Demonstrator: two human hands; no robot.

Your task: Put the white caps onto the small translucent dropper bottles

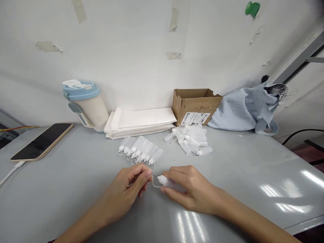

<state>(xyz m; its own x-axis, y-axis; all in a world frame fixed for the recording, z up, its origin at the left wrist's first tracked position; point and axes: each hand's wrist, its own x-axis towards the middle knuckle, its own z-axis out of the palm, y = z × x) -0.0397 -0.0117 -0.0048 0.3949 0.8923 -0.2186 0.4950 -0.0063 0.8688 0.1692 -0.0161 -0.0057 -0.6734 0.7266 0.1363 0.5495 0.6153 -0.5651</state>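
Observation:
My right hand (188, 185) is wrapped round a small translucent squeeze bottle (174, 184) that lies tilted with its white nozzle toward the left. From the bottle's neck a thin white cord (155, 185) loops over to my left hand (138, 182). The thumb and fingers of my left hand are pinched on the cord's end, which they hide. A thin dark needle-like tip shows between those fingertips and the nozzle. Just beyond my left hand lies a row of several similar bottles (141, 148). Farther right is a loose pile of several more bottles (192, 139).
An open cardboard box (194, 103) stands against the wall behind the pile. Beside it lie stacked white padded envelopes (144, 118) and a blue-lidded tumbler (87, 104). A phone (43, 141) on a cable is at far left, a light-blue fabric bag (235, 109) at right.

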